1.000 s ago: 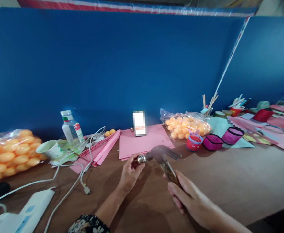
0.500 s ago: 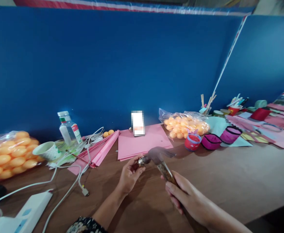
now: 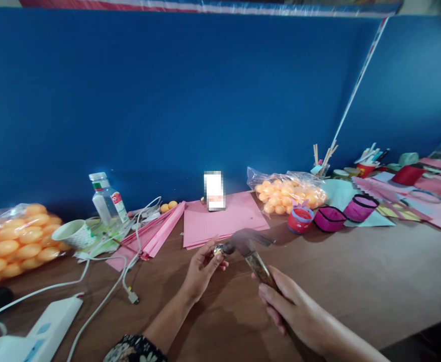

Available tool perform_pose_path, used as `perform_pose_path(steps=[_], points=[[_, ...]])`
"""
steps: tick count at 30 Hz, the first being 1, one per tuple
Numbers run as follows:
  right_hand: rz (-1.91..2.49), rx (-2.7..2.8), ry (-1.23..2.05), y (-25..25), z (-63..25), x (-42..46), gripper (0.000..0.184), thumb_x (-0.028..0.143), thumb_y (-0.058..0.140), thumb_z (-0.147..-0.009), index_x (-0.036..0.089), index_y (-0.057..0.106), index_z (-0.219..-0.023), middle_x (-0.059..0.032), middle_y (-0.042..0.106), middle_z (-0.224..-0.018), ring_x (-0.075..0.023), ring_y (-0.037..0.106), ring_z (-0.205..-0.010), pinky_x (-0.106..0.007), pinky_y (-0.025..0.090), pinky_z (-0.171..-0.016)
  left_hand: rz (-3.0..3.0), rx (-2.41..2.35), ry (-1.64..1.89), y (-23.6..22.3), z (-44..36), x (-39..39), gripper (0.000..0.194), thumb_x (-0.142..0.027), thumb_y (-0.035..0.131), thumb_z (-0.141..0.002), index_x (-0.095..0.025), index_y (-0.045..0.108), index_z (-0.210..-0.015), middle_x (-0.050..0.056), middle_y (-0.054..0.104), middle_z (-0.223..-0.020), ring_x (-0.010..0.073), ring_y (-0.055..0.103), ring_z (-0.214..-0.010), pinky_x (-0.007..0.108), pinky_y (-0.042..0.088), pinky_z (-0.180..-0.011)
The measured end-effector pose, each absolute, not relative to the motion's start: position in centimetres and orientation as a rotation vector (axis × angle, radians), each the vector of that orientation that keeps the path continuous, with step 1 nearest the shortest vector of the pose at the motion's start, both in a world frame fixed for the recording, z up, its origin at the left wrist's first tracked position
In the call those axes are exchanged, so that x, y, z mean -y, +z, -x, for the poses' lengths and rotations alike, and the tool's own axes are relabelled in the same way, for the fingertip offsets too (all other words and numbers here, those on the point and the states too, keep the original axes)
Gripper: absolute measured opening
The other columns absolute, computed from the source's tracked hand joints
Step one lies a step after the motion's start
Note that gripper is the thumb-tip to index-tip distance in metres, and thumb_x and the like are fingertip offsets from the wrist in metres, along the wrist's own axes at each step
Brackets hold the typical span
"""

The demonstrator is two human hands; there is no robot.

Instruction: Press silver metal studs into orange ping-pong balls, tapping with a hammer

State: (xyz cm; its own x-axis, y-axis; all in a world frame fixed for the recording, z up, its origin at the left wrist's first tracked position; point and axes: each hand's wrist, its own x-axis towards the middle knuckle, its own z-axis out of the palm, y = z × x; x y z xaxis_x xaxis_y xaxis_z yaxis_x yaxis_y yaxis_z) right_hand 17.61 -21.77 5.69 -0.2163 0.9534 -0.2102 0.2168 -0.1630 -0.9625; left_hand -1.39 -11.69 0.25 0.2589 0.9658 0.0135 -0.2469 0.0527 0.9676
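Presently, the left grip is closed on a small, shiny metallic piece, pinched between thumb and fingers just in front of the stack of pink sheets. The right grip is wrapped around the handle of a claw hammer, in front of the stack and toward its right side. The hammer head points left, its striking face at the metallic piece; blur at that point makes actual contact hard to confirm, though the two appear to meet. The claw points right, close to the near right corner of the stack.

Upright at the far edge of the stack stands a pale rectangular object, its front pixelated. Immediately left of the stack lie folded pink strips; farther left are a clear bottle, a patterned paper cup and a bag of orange balls. A white power strip lies nearer the person, to the left of the stack.

Immediately right of the stack rests a second bag of orange balls, followed by a red cup and two magenta bands. The brown surface carries all items; a blue partition rises behind the stack.
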Motion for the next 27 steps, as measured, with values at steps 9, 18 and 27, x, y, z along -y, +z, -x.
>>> perform_pose_path(steps=[9, 18, 27], points=[[1.353, 1.387, 1.433, 5.04, -17.23, 21.56, 0.022, 0.040, 0.036, -0.088, 0.019, 0.042, -0.092, 0.0041, 0.043, -0.067, -0.0056, 0.037, -0.048, -0.016, 0.035, -0.041, -1.019, -0.802, 1.080, 0.21, 1.39, 11.59, 0.054, -0.019, 0.071, -0.064, -0.022, 0.055, -0.116, 0.002, 0.065, -0.085, 0.0112, 0.061, -0.070, 0.023, 0.049, -0.066], [1.352, 1.347, 1.402, 5.12, -17.05, 21.79, 0.024, 0.042, 0.037, -0.087, 0.019, 0.041, -0.090, 0.0047, 0.041, -0.064, -0.0059, 0.037, -0.048, -0.015, 0.035, -0.041, -0.951, -0.810, 1.098, -0.26, 1.48, 11.25, 0.050, -0.021, 0.073, -0.062, -0.020, 0.059, -0.110, 0.001, 0.064, -0.074, 0.0120, 0.061, -0.065, 0.024, 0.049, -0.063], [1.360, 1.349, 1.393, 5.06, -17.02, 22.01, 0.023, 0.041, 0.036, -0.088, 0.019, 0.040, -0.084, 0.0044, 0.041, -0.065, -0.0060, 0.037, -0.049, -0.015, 0.036, -0.041, -0.905, -0.801, 1.071, 0.53, 1.45, 11.48, 0.045, -0.019, 0.074, -0.060, -0.018, 0.062, -0.104, 0.003, 0.066, -0.080, 0.0114, 0.061, -0.070, 0.021, 0.047, -0.066]])
